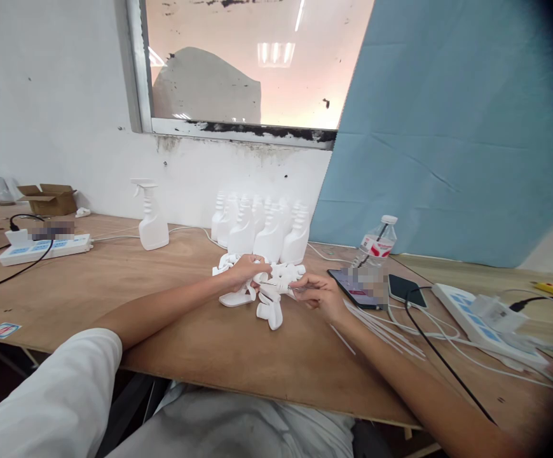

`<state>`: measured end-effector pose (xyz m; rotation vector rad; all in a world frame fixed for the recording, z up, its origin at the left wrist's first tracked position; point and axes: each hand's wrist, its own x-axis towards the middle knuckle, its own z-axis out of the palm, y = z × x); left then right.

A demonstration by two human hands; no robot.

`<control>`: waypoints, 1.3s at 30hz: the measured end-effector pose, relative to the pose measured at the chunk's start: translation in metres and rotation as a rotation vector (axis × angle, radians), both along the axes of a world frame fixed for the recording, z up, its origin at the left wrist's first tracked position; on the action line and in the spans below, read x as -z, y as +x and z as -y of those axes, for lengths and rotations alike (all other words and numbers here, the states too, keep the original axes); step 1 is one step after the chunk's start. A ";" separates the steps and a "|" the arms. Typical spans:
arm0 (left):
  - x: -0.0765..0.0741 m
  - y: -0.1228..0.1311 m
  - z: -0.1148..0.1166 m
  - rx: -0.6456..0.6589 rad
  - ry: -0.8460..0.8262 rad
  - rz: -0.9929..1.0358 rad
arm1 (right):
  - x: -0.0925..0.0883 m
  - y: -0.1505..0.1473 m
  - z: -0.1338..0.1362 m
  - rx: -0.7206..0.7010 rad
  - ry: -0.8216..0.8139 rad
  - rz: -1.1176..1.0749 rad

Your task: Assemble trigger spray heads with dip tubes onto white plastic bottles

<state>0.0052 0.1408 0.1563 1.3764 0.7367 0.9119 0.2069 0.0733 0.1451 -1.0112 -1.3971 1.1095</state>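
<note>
My left hand (244,270) is closed over a white trigger sprayer head (262,278) at the top of a small heap of white sprayer heads (269,299) on the wooden table (114,292). My right hand (321,294) pinches a thin white dip tube (283,287) whose tip points into that sprayer head. Just behind the heap stands a cluster of several white spray bottles (262,229) without tops. One complete white spray bottle (150,216) with its trigger fitted stands apart to the left.
Loose white tubes (381,327) lie right of my hand. Two phones (376,286), a water bottle (376,245) and a power strip with cables (477,315) are at the right. Another power strip (42,248) and a cardboard box (50,198) are at the far left.
</note>
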 end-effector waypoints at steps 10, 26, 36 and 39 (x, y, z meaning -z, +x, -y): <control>0.005 0.001 -0.009 -0.054 -0.070 0.175 | 0.012 -0.013 0.006 0.011 0.084 -0.089; 0.002 0.005 -0.002 0.000 -0.144 0.376 | 0.020 -0.019 0.000 0.007 0.183 -0.073; 0.000 0.005 0.002 -0.089 0.074 0.357 | 0.018 -0.022 0.000 0.104 0.217 -0.025; -0.001 0.004 0.002 -0.079 0.144 0.296 | 0.017 -0.021 -0.003 0.159 0.288 -0.016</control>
